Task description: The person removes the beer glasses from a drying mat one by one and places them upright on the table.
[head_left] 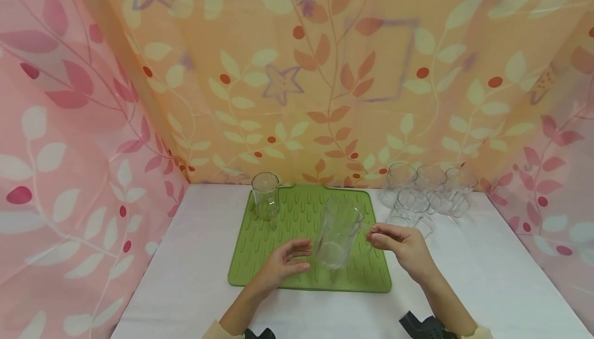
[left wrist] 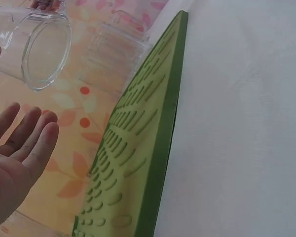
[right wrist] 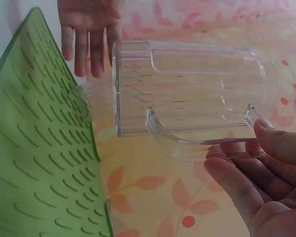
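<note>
My right hand (head_left: pixel 405 250) pinches the handle of a clear mug (head_left: pixel 337 236), which hangs upright above the green drying mat (head_left: pixel 297 283). In the right wrist view the thumb and fingers close on the mug's handle (right wrist: pixel 187 148). To the left of the mug, my left hand (head_left: pixel 284 265) has its fingers spread and relaxed, apart from the glass and holding nothing. The left wrist view shows its fingers (left wrist: pixel 39 140) below the base of the mug (left wrist: pixel 47 52). Another clear mug (head_left: pixel 266 199) stands on the mat's back left corner.
Several clear mugs (head_left: pixel 413 202) are grouped at the back right of the white table (head_left: pixel 468 272), just beyond the mat. Patterned curtains (head_left: pixel 260 122) rise behind and along both sides of the table.
</note>
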`<state>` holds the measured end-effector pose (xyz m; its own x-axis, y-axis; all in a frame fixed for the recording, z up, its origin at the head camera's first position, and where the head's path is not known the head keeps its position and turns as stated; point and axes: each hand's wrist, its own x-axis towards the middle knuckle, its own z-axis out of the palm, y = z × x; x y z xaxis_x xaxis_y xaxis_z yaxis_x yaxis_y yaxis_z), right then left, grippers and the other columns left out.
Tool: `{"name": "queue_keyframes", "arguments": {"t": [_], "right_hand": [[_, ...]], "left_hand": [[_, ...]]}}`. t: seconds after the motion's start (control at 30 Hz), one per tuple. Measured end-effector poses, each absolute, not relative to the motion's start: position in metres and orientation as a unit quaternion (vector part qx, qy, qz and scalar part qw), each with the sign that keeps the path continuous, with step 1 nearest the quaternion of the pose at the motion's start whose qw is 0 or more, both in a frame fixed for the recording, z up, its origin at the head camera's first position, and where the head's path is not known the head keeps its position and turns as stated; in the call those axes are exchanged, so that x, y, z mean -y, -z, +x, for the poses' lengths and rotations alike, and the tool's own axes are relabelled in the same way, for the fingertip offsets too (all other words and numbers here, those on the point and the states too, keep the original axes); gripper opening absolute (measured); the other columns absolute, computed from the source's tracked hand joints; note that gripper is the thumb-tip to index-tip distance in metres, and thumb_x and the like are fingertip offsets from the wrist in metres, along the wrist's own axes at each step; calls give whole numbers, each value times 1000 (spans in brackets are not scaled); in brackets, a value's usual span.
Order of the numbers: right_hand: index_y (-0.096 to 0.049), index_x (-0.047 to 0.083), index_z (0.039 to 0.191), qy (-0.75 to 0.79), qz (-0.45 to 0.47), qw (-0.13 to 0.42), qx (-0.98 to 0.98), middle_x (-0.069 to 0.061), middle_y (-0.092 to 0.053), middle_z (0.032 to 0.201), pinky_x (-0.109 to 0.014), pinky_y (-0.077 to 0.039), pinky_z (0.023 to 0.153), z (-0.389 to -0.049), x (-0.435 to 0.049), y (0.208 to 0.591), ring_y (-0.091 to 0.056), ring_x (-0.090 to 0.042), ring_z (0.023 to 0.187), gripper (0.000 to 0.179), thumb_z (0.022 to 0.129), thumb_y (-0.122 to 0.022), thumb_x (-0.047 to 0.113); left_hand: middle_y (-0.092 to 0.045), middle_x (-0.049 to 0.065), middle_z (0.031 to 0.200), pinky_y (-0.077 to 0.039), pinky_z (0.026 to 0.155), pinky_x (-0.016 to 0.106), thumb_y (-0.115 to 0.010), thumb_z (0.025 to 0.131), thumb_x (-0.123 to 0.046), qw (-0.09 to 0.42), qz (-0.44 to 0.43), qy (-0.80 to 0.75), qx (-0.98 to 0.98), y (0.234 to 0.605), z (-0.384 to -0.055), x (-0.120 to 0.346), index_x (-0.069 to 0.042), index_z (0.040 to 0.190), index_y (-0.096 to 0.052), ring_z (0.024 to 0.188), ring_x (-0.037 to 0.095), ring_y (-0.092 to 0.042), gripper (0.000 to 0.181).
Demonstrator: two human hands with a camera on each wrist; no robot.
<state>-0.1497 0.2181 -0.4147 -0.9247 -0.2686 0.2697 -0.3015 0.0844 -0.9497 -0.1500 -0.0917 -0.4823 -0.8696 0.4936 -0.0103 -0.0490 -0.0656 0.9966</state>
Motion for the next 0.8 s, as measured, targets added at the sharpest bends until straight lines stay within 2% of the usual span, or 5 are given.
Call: {"name": "queue_keyframes", "arguments": {"t": [0.1,0.17,0.33,0.53,0.8], "right_hand": [[-65,-16,108,-652,190,30,733,9,-76,94,-21,-60,71,-152,-222,415,-73,-6,87,21,92,-60,-3],[-65,-15,108,-655,184,41,732,9,-76,93,-21,-60,72,-153,-224,415,-73,-5,86,20,92,-60,-3],[-58,-26,107,-659,181,73,726,9,-76,94,-21,-60,74,-154,-231,415,-73,-4,87,26,91,-60,-6],[-59,-26,105,-650,172,108,732,9,-75,93,-20,-59,74,-154,-239,413,-73,-3,88,23,90,-61,-8],[-57,-27,107,-628,136,146,753,13,-74,91,-17,-58,74,-152,-250,410,-72,0,85,28,88,-63,-9]], "left_hand": [[-46,29,142,-48,103,21,-70,90,-16,179,160,-701,-671,486,-149,94,5,141,-42,134,44,-43,62],[-47,28,141,-47,106,26,-70,90,-15,167,155,-694,-683,487,-149,95,5,140,-43,133,42,-45,60],[-48,31,139,-43,110,45,-70,89,-15,138,150,-678,-706,488,-148,98,7,137,-46,131,42,-47,58],[-50,30,137,-44,109,48,-72,87,-19,114,109,-655,-739,490,-146,105,7,135,-48,129,46,-48,60],[-52,29,137,-41,110,52,-73,86,-15,86,72,-645,-756,494,-143,119,5,134,-51,129,44,-48,57]]}}
